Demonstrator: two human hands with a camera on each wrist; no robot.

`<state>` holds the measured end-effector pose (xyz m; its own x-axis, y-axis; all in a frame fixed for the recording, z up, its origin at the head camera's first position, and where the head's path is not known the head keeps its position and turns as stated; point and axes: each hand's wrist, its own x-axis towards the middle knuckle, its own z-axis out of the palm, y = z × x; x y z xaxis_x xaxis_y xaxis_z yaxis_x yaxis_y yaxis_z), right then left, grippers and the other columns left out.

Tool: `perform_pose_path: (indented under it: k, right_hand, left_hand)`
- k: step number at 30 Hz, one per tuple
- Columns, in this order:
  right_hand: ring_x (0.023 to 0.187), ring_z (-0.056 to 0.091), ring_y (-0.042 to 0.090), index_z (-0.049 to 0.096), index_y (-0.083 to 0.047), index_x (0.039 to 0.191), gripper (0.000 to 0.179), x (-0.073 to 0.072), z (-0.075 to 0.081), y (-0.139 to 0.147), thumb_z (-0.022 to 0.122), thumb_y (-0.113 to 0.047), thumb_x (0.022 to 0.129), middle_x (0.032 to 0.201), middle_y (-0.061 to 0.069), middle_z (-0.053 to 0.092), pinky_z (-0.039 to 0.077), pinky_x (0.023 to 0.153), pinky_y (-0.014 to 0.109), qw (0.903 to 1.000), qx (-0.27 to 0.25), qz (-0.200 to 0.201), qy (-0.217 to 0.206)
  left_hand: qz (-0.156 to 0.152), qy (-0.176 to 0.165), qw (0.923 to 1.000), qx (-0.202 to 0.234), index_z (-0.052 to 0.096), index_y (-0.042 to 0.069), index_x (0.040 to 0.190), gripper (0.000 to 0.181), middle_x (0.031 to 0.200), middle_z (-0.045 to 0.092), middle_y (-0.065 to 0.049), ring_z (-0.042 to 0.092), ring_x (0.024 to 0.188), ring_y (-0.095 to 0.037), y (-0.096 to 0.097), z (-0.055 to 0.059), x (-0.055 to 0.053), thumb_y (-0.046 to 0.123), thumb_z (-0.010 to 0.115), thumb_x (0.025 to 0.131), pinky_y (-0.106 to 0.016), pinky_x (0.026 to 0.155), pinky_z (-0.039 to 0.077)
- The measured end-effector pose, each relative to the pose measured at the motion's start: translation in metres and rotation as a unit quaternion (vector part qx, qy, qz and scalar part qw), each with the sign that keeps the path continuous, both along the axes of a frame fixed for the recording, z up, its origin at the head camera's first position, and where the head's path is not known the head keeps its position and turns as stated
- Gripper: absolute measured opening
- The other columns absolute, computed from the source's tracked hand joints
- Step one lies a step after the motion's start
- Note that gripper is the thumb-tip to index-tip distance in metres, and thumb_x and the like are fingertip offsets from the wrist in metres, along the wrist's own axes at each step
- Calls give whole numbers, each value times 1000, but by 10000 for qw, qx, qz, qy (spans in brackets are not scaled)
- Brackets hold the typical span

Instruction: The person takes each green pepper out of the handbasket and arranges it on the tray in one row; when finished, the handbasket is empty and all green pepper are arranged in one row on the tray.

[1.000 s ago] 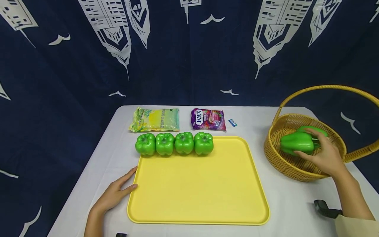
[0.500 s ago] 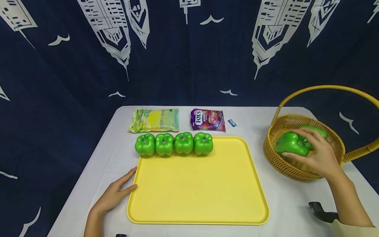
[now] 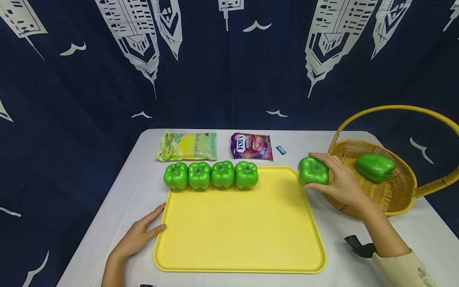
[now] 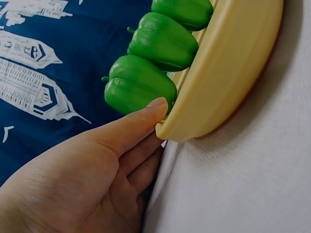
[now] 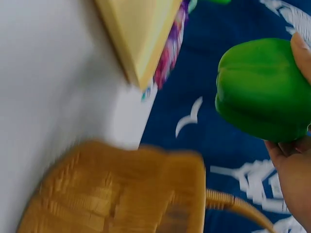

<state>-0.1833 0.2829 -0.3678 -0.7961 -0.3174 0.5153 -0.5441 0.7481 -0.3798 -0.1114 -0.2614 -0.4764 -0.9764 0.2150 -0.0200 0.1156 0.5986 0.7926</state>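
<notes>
My right hand (image 3: 338,179) grips a green bell pepper (image 3: 313,170) between thumb and fingers, in the air over the gap between the yellow tray (image 3: 240,231) and the wicker basket (image 3: 358,205). The right wrist view shows the same bell pepper (image 5: 265,90) clear of the table. Another green pepper (image 3: 374,167) lies in the basket. Several green bell peppers (image 3: 223,174) stand in a row along the tray's far left edge. My left hand (image 3: 134,237) touches the tray's left rim with extended fingers and thumb. In the left wrist view, that thumb (image 4: 155,104) lies against the rim.
Behind the tray lie a yellow-green packet (image 3: 188,146), a purple candy bag (image 3: 252,146) and a small blue wrapper (image 3: 281,150). The basket's tall handle (image 3: 398,107) arches over the right side. A dark patterned cloth (image 3: 229,79) hangs behind the white table.
My right hand has lifted one bell pepper out of the basket and carried it left toward the tray's far right corner. The left hand and tray have stayed put.
</notes>
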Motion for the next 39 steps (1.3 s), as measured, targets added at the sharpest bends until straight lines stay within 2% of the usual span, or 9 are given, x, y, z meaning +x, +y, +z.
perform_pose_path:
  k: [4, 6, 11, 16, 22, 33, 39]
  right_hand:
    - [110, 47, 25, 49, -14, 132, 85, -11, -8, -22, 88, -28, 58, 125, 9, 51, 45, 84, 49, 9993, 68, 285, -213]
    - [110, 46, 27, 49, -15, 132, 83, -17, -12, -31, 87, -32, 61, 126, 9, 51, 44, 85, 52, 9985, 107, 357, -398]
    - [104, 44, 25, 46, -15, 133, 79, -30, -26, -47, 82, -39, 66, 125, 9, 52, 44, 82, 48, 9946, 277, 433, -906]
    - [102, 46, 29, 44, -8, 133, 81, -39, -40, -55, 80, -41, 68, 125, 14, 52, 44, 84, 48, 9892, 402, 528, -1310]
    - [105, 51, 34, 43, -3, 135, 83, -43, -45, -62, 81, -35, 69, 127, 18, 50, 45, 88, 51, 9887, 326, 692, -1290]
    - [112, 50, 33, 41, -4, 135, 82, -52, -46, -74, 80, -37, 70, 129, 16, 49, 43, 94, 47, 9864, 273, 1043, -1239]
    - [115, 48, 32, 39, -3, 136, 84, -53, -46, -78, 78, -39, 72, 130, 16, 47, 41, 97, 47, 9856, 344, 1077, -1255]
  left_hand:
    - [-8, -10, 10000, -1, 35, 25, 144, 64, 147, 30, -11, 25, 134, -33, 0, -1, 0, 42, 60, 87, -56, 105, 21]
    - [-12, -5, 10000, -13, 35, 25, 144, 64, 147, 30, -11, 25, 134, -33, 0, -1, 0, 42, 60, 87, -56, 105, 21]
    - [-27, 5, 10000, -22, 35, 25, 144, 63, 147, 30, -11, 25, 134, -33, 1, 0, 0, 42, 60, 88, -56, 105, 21]
    - [-49, 24, 10000, -31, 35, 24, 144, 64, 147, 30, -11, 25, 134, -33, 1, 1, 0, 41, 60, 88, -56, 105, 22]
    - [-20, -1, 10000, -86, 35, 22, 144, 64, 146, 31, -11, 26, 134, -33, 1, 3, 2, 40, 60, 88, -55, 105, 22]
    - [17, -47, 10000, -54, 35, 22, 144, 64, 147, 31, -10, 26, 134, -32, 1, 3, 3, 40, 60, 88, -54, 105, 22]
    - [15, -1, 10000, -82, 35, 22, 144, 64, 146, 31, -11, 26, 134, -33, 1, 2, 2, 40, 60, 88, -54, 105, 22]
